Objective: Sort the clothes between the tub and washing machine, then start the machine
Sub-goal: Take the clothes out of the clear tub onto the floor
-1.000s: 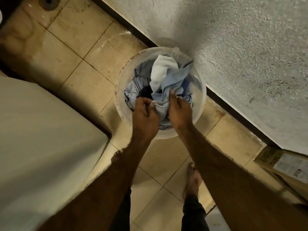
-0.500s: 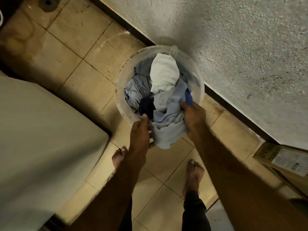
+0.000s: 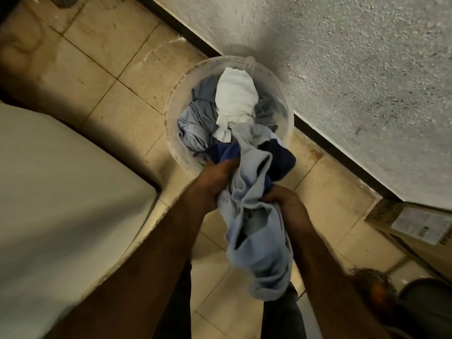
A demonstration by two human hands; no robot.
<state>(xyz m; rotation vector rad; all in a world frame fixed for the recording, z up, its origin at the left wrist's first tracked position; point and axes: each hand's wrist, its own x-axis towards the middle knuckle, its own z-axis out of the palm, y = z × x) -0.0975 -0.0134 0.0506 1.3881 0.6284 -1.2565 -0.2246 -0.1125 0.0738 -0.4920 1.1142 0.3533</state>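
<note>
Head view: a translucent round tub [image 3: 169, 126] stands on the beige tiled floor [image 3: 97, 69], close against the rough plastered wall [image 3: 354, 81] and its dark skirting strip [image 3: 325, 140]. Inside lie a white cloth [image 3: 236, 99] on top, crumpled grey-blue clothes [image 3: 195, 126] to its left and a dark blue garment [image 3: 281, 160] draped over the near rim. Both hands are clamped on a light blue garment [image 3: 256, 228], lifted just in front of the tub. The left hand [image 3: 215, 182] grips its left edge and the right hand [image 3: 285, 200] its right edge, and the loose end hangs between the forearms. The washing machine [image 3: 61, 192], its white top closed, fills the left side, near the tub. A labelled cardboard box [image 3: 415, 226] sits at the wall on the right, and a dark, blurred object lies below it.
</note>
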